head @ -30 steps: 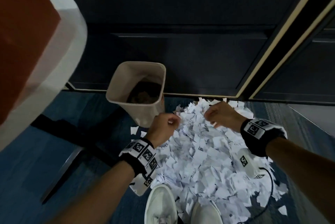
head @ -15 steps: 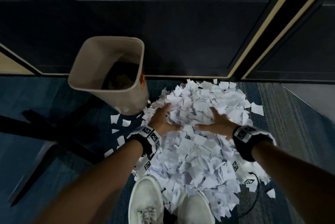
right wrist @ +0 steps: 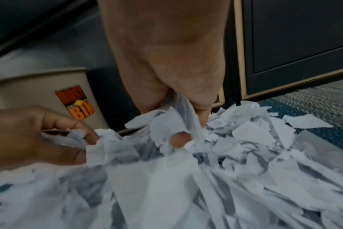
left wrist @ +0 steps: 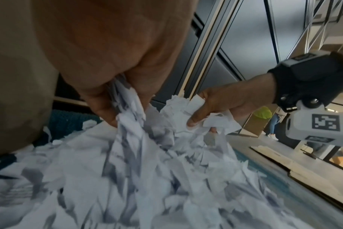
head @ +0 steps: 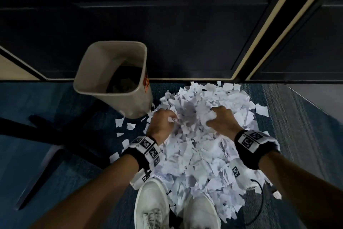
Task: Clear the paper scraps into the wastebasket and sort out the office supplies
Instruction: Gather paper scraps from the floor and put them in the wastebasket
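A large heap of torn white paper scraps [head: 196,147] covers the blue carpet in front of my feet. A beige wastebasket [head: 104,89] with an orange "DUST BIN" label [right wrist: 76,105] stands just left of the heap, dark rubbish at its bottom. My left hand [head: 163,123] is curled round a bunch of scraps [left wrist: 127,105] at the heap's far left. My right hand [head: 220,119] grips another bunch [right wrist: 178,117] a little to the right. Both hands sit low in the pile, facing each other.
A dark panelled wall [head: 185,33] with a pale trim strip [head: 263,30] runs behind the heap. Black chair-base legs [head: 55,136] spread over the carpet left of the basket. Loose scraps [head: 126,126] lie between them. My white shoes [head: 154,208] stand at the heap's near edge.
Both hands lay flat and spread on the heap half a second ago; their fingers have now curled and gathered handfuls of scraps. The head view has dropped closer to the pile.
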The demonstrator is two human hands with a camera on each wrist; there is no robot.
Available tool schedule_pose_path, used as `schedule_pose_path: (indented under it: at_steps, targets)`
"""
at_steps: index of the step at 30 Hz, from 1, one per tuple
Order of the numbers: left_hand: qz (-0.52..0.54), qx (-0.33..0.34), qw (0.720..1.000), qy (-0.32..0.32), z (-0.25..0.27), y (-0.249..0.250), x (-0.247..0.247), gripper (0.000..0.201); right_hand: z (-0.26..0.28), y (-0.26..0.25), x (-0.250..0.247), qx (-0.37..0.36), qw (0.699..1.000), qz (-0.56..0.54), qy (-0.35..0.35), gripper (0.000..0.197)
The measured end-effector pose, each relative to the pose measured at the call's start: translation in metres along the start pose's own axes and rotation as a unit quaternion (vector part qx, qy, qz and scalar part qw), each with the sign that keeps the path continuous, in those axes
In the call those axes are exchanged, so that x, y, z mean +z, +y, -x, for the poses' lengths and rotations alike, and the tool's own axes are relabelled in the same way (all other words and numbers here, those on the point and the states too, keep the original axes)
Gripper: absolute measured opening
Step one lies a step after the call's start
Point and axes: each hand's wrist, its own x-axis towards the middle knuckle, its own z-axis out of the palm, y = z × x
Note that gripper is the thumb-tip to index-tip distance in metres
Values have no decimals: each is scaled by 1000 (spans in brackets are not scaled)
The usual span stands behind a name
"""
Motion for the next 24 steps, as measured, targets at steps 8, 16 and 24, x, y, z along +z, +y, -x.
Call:
schedule_pose_path:
  at_steps: [8,16,24]
  targets:
    - [55,56,994,73,29,25,-56,22,38,-33,-55,10,983,-183,-23,24]
    - [136,99,970,173,45,60,-129,21,60,-103,-90,-67,961,-262,-50,28]
    - [171,0,937,304,5,28,-205,26,26,-214,-78,-107,953,-278,-63,27]
